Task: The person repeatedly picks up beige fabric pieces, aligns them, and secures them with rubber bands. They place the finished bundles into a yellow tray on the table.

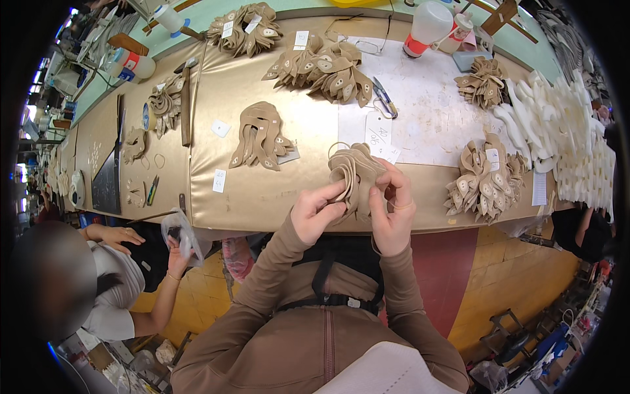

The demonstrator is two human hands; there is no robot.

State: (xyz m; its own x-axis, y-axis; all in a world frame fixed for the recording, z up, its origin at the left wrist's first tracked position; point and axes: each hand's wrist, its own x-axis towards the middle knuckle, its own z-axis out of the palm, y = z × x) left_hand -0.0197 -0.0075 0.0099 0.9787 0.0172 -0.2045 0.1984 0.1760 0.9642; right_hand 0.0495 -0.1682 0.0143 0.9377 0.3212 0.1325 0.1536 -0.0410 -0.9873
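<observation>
A bundle of tan, leather-like cut pieces (355, 168) is held up over the near edge of the gold-covered table. My left hand (316, 211) pinches its left side, and my right hand (394, 209) grips the right side with thumb and fingers. The pieces are layered and curled, with small holes in some. A thin loop (336, 147), perhaps a rubber band, shows at the bundle's top left. Just beyond lie a white handwritten tag (378, 129) and a pair of thread snips (385, 97). Left of my hands is a loose tan stack (258, 134).
More tan bundles (321, 69) lie at the back, and another (487, 177) at the right. White shaped pieces (571, 125) are heaped far right. A hammer (186, 102) lies left; bottles (428, 27) stand behind. At lower left a co-worker holds a plastic bag (186, 238).
</observation>
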